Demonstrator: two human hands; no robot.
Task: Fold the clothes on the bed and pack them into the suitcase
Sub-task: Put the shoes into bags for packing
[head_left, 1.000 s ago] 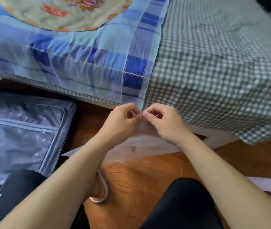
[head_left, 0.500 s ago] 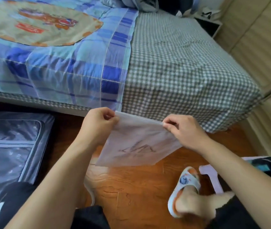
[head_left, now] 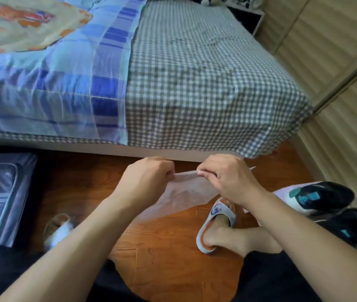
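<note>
A thin translucent plastic bag (head_left: 184,197) hangs over the wooden floor in front of the bed. My left hand (head_left: 144,179) pinches its top edge at the left and my right hand (head_left: 227,179) pinches the same edge at the right, a short span apart. The open suitcase (head_left: 1,199), grey with a zipped lining, lies on the floor at the left edge. The bed (head_left: 205,83) has a grey checked sheet and a blue patchwork quilt (head_left: 53,83). No loose clothes show on the visible part of the bed.
My feet wear white and orange slippers (head_left: 216,223) on the wooden floor (head_left: 168,258). Black sneakers (head_left: 325,197) lie on a white sheet at the right. A pale wardrobe wall (head_left: 336,62) runs along the right; a dark nightstand (head_left: 245,16) stands behind the bed.
The view tilted down and right. My hands spread apart along the bag's top edge, then drew closer again, lower over the floor. My right foot and the sneakers came into view.
</note>
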